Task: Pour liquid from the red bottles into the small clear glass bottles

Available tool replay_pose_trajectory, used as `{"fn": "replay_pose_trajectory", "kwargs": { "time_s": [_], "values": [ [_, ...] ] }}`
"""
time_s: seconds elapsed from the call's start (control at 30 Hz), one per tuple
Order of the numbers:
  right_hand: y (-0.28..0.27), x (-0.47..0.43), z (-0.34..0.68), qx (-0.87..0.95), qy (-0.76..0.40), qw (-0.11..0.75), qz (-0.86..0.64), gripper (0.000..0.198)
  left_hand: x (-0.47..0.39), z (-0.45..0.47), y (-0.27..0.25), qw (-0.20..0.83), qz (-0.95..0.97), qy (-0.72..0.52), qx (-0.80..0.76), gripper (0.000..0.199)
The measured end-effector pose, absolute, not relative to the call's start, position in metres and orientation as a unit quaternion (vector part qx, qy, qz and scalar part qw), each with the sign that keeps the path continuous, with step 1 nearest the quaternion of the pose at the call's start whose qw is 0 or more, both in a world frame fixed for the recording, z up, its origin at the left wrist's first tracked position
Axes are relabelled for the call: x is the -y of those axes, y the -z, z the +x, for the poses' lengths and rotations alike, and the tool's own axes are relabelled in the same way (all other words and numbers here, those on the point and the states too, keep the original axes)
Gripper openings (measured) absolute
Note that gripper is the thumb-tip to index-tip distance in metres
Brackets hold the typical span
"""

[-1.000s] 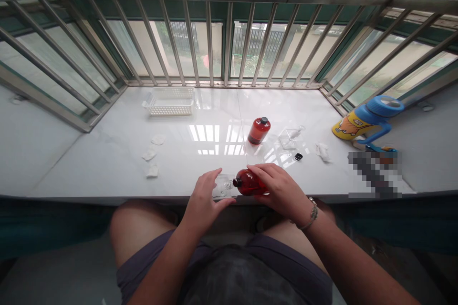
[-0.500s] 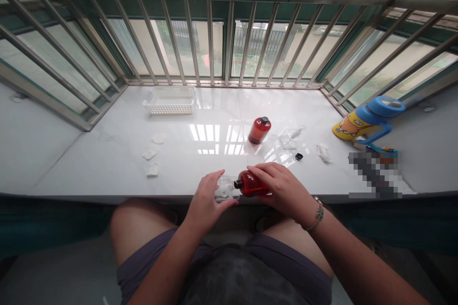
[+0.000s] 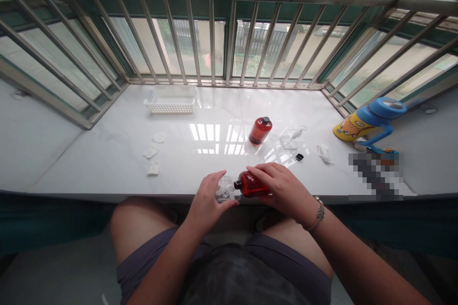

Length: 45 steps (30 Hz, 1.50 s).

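Observation:
Near the front edge of the white counter (image 3: 107, 162), my left hand (image 3: 205, 198) is curved round a small clear glass container (image 3: 226, 189), thumb and fingers on its sides. My right hand (image 3: 281, 188) grips a red bottle (image 3: 250, 184), tipped on its side with its dark, uncapped neck pointing left. That neck is at the container's top; whether liquid flows is too small to tell. Beyond my hands stands a second red bottle (image 3: 260, 131) with a black cap. A small black cap (image 3: 299, 157) lies to its right, beside a clear square glass piece (image 3: 289, 139) with a stopper-like part.
A white perforated basket (image 3: 171, 106) sits at the back left. Crumpled white tissues (image 3: 153, 168) lie left of my hands, and another tissue (image 3: 324, 152) to the right. A blue and yellow flask (image 3: 368, 119) stands at far right, near a blurred-out patch. Metal window bars (image 3: 229, 43) close the back.
Both hands, the container and the tipped red bottle keep almost the same pose. The whole view has shifted very slightly.

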State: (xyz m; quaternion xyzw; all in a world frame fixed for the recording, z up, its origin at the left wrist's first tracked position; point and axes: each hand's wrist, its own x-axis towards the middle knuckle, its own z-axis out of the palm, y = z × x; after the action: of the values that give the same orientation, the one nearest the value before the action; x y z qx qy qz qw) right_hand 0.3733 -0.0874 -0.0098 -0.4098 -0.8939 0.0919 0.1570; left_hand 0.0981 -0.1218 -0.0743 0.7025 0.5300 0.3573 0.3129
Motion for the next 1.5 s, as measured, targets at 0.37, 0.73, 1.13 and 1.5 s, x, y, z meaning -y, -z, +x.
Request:
{"fn": "replay_pose_trajectory", "kwargs": {
  "time_s": [0.37, 0.73, 1.13, 1.5],
  "values": [
    [0.004, 0.086, 0.373, 0.897, -0.089, 0.145, -0.409, 0.085, 0.122, 0.100, 0.075, 0.342, 0.682, -0.369, -0.531, 0.083],
    [-0.005, 0.088, 0.371, 0.903, -0.071, 0.111, -0.409, 0.078, 0.121, 0.102, 0.082, 0.351, 0.669, -0.375, -0.538, 0.083],
    [-0.015, 0.088, 0.367, 0.906, -0.054, 0.081, -0.411, 0.075, 0.123, 0.105, 0.085, 0.390, 0.635, -0.386, -0.544, 0.081],
    [-0.022, 0.088, 0.364, 0.906, -0.051, 0.060, -0.416, 0.073, 0.122, 0.105, 0.096, 0.423, 0.603, -0.401, -0.544, 0.085]
  ]
}}
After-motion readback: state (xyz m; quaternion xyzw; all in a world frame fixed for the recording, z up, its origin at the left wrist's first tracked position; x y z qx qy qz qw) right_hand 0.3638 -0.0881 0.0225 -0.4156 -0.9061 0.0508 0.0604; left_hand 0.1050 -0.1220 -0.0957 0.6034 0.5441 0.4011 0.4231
